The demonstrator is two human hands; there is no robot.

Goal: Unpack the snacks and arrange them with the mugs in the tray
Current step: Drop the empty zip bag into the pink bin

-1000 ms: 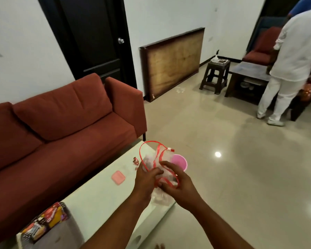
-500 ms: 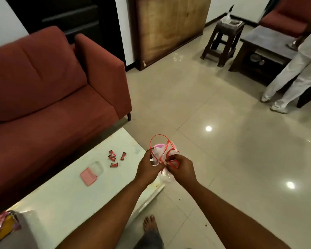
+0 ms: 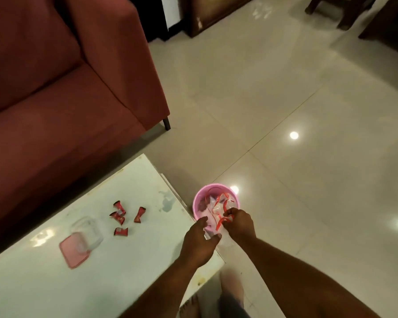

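Observation:
A clear plastic wrapper with red ribbon (image 3: pixel 221 211) hangs over a pink bin (image 3: pixel 197 203) on the floor beside the table corner. My right hand (image 3: pixel 239 223) pinches the wrapper and ribbon above the bin. My left hand (image 3: pixel 199 242) is beside it at the bin's near rim, fingers loosely curved and touching the clear plastic. Several red wrapped sweets (image 3: pixel 124 216) lie on the white table (image 3: pixel 55 283). A clear small box (image 3: pixel 86 231) sits by its pink lid (image 3: pixel 72 252) left of the sweets.
A red sofa (image 3: pixel 55 88) runs along the table's far side. Glossy tiled floor (image 3: pixel 285 111) stretches to the right. Dark furniture legs (image 3: pixel 345 12) stand at the top right. My bare feet (image 3: pixel 191 306) show below the table edge.
The view tilted down from the room to the table corner. Both hands lowered the wrapper and ribbon from chest height down over the pink bin.

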